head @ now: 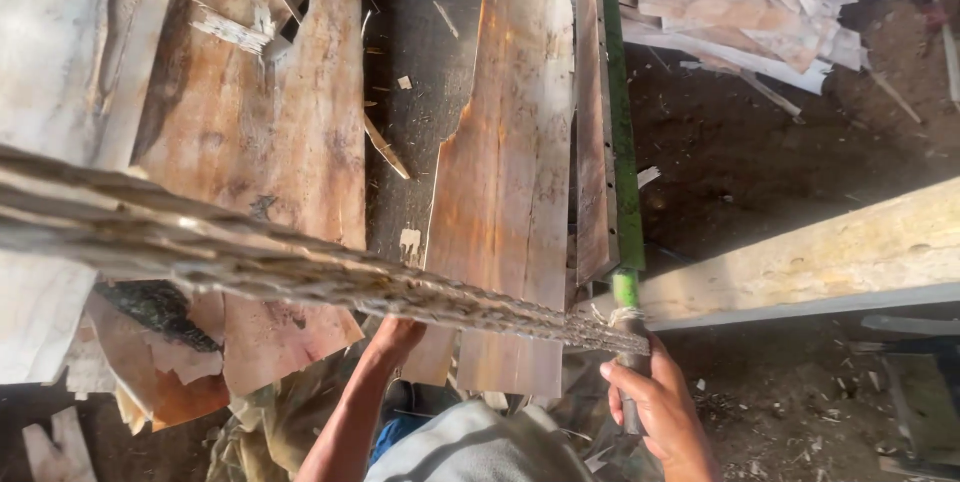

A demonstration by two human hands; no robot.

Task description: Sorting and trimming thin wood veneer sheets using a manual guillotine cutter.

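Head view, stack of thin pale wood veneer sheets (300, 272) seen edge-on, long axis from 9 to 4 o'clock, left hand (398, 334) beneath it, fingers hidden, grip unclear, right hand (660, 407) closed round green metal bar (622, 142), at stack's 4 o'clock end.

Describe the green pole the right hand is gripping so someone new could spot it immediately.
Start at the wide orange-brown wood veneer sheet running down the middle of the picture. Along its right edge, beyond a narrower strip, stands a long thin green pole, which the right hand grips at its lower end. It is the only green thing among pale wood.
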